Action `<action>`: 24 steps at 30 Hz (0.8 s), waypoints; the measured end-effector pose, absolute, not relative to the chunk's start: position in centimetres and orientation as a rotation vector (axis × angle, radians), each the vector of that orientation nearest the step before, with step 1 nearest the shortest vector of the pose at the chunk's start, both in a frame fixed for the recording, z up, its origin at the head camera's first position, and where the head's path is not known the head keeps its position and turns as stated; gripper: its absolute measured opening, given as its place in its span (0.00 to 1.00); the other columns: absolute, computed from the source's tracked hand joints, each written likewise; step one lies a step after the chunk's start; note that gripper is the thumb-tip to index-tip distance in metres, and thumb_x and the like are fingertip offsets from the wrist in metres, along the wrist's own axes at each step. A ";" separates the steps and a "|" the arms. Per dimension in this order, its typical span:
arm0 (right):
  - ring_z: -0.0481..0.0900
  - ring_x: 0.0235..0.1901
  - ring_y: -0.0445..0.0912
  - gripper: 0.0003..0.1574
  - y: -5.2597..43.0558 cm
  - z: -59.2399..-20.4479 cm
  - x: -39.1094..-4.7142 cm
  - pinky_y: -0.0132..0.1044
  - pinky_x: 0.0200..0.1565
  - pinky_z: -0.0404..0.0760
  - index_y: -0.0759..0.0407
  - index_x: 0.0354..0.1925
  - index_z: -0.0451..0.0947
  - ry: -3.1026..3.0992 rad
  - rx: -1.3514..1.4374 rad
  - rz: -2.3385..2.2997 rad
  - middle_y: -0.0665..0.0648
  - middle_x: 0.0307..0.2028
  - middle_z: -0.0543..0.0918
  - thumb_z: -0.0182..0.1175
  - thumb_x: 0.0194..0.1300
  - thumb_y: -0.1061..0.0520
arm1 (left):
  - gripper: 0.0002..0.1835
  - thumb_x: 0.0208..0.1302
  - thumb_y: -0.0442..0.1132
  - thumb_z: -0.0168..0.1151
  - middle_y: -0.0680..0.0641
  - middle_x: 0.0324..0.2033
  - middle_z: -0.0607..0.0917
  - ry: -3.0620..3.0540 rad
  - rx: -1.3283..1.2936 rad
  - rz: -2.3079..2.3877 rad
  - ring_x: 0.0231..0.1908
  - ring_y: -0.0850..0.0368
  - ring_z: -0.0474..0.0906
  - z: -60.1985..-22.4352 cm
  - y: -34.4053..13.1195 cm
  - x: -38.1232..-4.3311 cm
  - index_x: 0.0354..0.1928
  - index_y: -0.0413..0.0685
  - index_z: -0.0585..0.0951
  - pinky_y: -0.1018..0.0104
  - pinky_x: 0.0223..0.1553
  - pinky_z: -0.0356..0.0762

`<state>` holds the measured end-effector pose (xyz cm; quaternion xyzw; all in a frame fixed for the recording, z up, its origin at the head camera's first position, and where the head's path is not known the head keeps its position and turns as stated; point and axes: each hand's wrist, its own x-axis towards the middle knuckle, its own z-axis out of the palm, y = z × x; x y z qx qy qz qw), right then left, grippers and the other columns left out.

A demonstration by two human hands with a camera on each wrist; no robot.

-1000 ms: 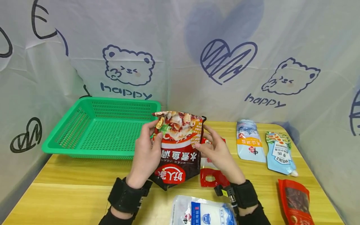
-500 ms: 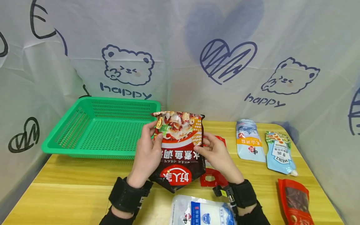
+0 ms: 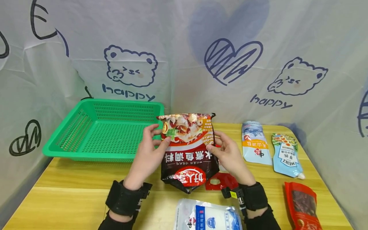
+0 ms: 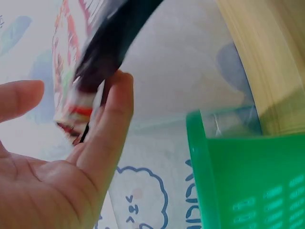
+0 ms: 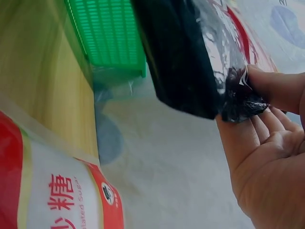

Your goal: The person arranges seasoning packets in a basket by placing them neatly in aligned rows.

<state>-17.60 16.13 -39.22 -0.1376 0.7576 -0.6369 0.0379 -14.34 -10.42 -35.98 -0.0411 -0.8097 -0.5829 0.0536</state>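
Note:
A dark red and black fish seasoning packet (image 3: 188,156) is held up above the table, its printed front facing me with the lettering upside down. Pinched between the thumb and fingers of my right hand (image 3: 231,156) is the packet's right edge, which shows crumpled in the right wrist view. My left hand (image 3: 148,156) is at the opposite edge. In the left wrist view its straight fingers (image 4: 112,114) touch the packet's back, while the thumb stands apart from the front. Partly hidden behind the packet and right hand lies a red and white sugar bag (image 5: 62,191).
A green plastic basket (image 3: 95,156) stands at the back left of the wooden table (image 3: 69,195). At right lie a blue and orange salt bag (image 3: 256,143), a spouted Heinz pouch (image 3: 287,156) and a red packet (image 3: 303,204). A white and blue salt bag (image 3: 212,217) lies in front.
The seasoning packet has shifted slightly right and turned squarer to me, with the right hand moving along. My left hand has loosened, its thumb now at the packet's left edge.

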 end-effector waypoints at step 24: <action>0.86 0.50 0.55 0.31 16.8 -38.3 -16.9 0.43 0.48 0.88 0.65 0.72 0.68 2.229 -0.665 -1.664 0.69 0.59 0.83 0.60 0.74 0.67 | 0.24 0.67 0.56 0.71 0.48 0.46 0.87 -2.689 -0.311 -1.499 0.38 0.53 0.79 -35.7 -12.6 -14.2 0.58 0.52 0.85 0.59 0.35 0.77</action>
